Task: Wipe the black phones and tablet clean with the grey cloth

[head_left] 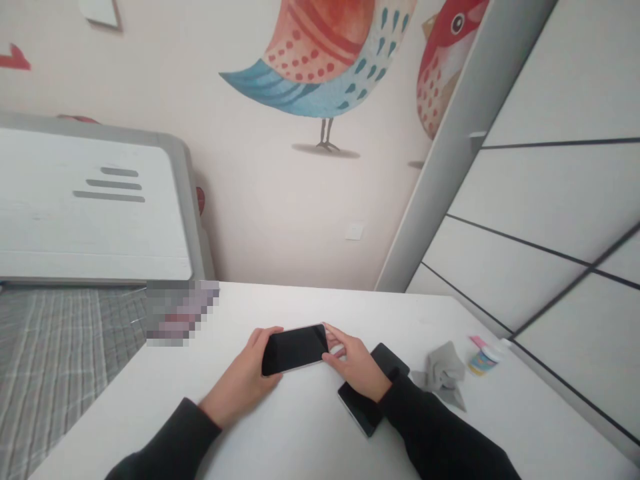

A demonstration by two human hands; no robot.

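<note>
A black smartphone [295,349] with a dark screen is held sideways just above the white table [280,440]. My left hand [245,383] grips its left end, fingers curled round the edge. My right hand [356,363] pinches its right end between thumb and fingers. A second dark phone [367,400] lies flat on the table under my right wrist, partly hidden by the hand and black sleeve.
A crumpled grey cloth [444,373] lies right of the phones, and a small tube or bottle [483,359] with a pink tip sits beyond it by the white cabinet [550,233]. A bed with a checked cover [55,360] borders the table's left side.
</note>
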